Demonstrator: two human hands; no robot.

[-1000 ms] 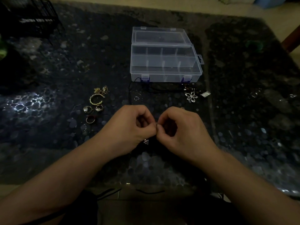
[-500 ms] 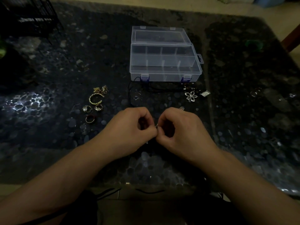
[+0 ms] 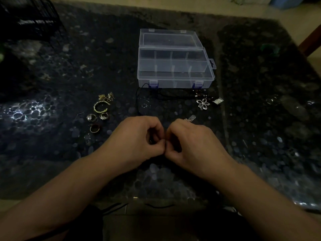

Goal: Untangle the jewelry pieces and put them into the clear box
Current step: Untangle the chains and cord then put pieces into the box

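Left hand [image 3: 139, 139] and right hand [image 3: 191, 141] pinch something tiny, hidden between touching fingertips; jewelry judged light, thin, snag-prone: hold beside knot, clear box [image 3: 175, 84] far

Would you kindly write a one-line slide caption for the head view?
Left hand and right hand pinch something tiny together before an open clear box, with rings alongside.

I see a dark pebble-patterned surface [image 3: 60, 75], black wire rack [image 3: 34, 16] at its far left corner, blue object [image 3: 286, 2] on the pale floor [image 3: 304, 16] beyond its far right edge
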